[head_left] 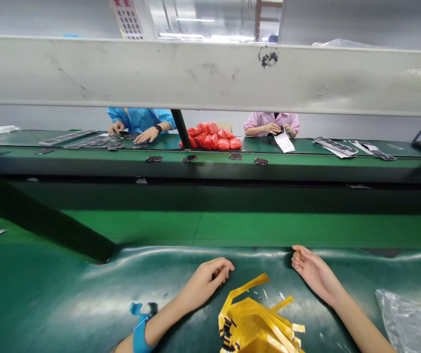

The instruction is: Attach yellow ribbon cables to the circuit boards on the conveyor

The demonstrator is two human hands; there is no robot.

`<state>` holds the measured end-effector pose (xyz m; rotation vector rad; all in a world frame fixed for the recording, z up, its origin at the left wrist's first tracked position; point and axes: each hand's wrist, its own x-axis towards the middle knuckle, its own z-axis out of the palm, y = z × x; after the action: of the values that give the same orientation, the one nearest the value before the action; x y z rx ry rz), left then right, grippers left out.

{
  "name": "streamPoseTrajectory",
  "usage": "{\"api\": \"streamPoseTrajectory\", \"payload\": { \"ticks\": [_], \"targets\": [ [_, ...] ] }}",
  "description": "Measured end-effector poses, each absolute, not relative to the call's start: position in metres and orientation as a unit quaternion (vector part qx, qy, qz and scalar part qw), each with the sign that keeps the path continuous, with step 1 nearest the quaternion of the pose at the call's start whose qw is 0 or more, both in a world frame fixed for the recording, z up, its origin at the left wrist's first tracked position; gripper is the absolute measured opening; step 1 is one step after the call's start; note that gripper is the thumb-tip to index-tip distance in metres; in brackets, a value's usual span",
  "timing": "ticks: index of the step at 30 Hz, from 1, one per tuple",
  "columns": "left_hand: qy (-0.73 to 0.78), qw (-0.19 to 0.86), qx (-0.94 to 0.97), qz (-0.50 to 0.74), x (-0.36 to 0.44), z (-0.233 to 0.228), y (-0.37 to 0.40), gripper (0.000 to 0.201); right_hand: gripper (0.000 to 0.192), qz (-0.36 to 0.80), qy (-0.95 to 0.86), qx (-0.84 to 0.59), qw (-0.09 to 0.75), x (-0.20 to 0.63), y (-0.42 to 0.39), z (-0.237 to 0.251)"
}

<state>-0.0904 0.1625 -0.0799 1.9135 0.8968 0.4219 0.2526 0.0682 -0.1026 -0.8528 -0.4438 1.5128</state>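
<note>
Yellow strips point(254, 321) cut off below | left hand point(205, 282) curled, empty | right hand point(315, 272) open

The heads of the two workers point(140, 120) across the belt point(85, 294) were hidden by a white beam point(210, 73). The yellow strips point(250, 323) and a clear bag point(412, 323) were cut off at the lower edge; the small dark parts point(190, 158) were too small to be identified.
</note>
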Motion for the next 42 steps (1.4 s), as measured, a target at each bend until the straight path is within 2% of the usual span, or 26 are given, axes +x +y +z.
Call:
{"api": "streamPoseTrajectory", "payload": {
  "ticks": [42],
  "targets": [
    [0.369, 0.465, 0.788, 0.164, -0.0913, -0.0844, 0.1625, 0.033, 0.022, 0.658, -0.197, -0.362, 0.63, 0.2497, 0.0683, -0.0995]
  ]
}}
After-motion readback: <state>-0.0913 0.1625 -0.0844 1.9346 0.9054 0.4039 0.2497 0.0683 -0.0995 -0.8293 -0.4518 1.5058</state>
